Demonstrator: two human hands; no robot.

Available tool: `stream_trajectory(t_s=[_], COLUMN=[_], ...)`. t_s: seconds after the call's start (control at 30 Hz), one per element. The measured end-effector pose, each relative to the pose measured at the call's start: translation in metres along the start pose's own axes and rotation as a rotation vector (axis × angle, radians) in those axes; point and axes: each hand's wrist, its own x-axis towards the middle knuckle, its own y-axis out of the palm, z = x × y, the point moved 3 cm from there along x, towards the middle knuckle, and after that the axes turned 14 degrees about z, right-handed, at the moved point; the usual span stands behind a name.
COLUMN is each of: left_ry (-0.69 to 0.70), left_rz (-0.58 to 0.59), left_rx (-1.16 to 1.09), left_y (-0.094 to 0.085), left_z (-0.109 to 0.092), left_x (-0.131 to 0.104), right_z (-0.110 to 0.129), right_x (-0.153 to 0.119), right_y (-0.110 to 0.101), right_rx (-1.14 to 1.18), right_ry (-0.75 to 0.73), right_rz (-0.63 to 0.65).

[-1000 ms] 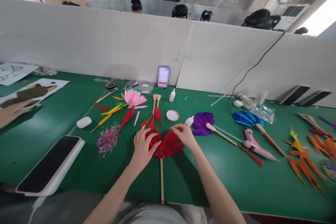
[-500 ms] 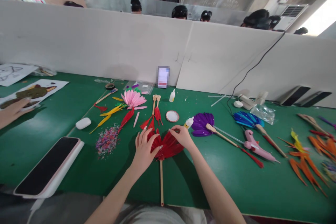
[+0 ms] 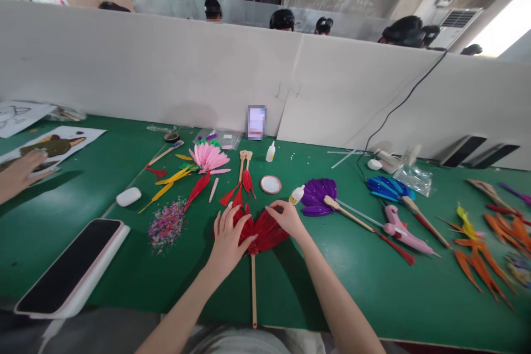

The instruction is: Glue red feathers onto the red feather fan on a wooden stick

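A red feather fan (image 3: 270, 237) lies on the green table, its slim wooden handle (image 3: 254, 293) pointing toward me. My left hand (image 3: 229, 233) rests across the fan's left side, fingers spread over the feathers and thumb near the middle. At the upper right edge, my right hand (image 3: 287, 218) has thumb and forefinger pinched on a red feather. A white glue bottle (image 3: 297, 194) lies tilted right behind that hand. Red tassels on small wooden handles (image 3: 242, 163) lie just beyond the fan. My left hand covers part of the feathers.
To the right lie a purple feather fan (image 3: 317, 194), a blue one (image 3: 385, 186), a pink glue gun (image 3: 406, 232) and orange feathers (image 3: 477, 260). Leftward are pink feathers (image 3: 208, 156), confetti-like bits (image 3: 166, 225) and a phone (image 3: 72, 265). Another person's hand (image 3: 20, 174) touches a picture.
Both my hands stay almost in place on the red fan. The whole view has shifted slightly. The other person's hand at the left has moved a little over the picture.
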Motion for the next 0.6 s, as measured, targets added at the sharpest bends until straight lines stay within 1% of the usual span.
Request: stream_trajectory(t_s=[0.17, 0.3, 0.4, 0.47, 0.53, 0.6], left_ry=[-0.004, -0.002, -0.003, -0.007, -0.012, -0.004], left_rz=[-0.004, -0.009, -0.018, -0.028, -0.039, -0.035], left_rx=[-0.002, -0.014, -0.033, -0.053, -0.080, -0.118], left_y=[-0.001, -0.002, -0.001, -0.002, -0.005, -0.012], left_z=[0.001, 0.002, 0.003, 0.005, 0.008, 0.012], left_x=[0.001, -0.001, -0.003, -0.003, 0.002, 0.012], right_z=[0.001, 0.004, 0.011, 0.017, 0.025, 0.036], right_x=[-0.002, -0.013, -0.031, -0.045, -0.062, -0.079], right_y=[-0.004, -0.015, -0.022, -0.022, -0.017, -0.006], right_rx=[0.048, 0.054, 0.013, -0.035, -0.096, -0.169], right_ry=[-0.036, -0.047, -0.074, -0.103, -0.134, -0.190], right_rz=[-0.081, -0.202, -0.291, -0.334, -0.356, -0.348])
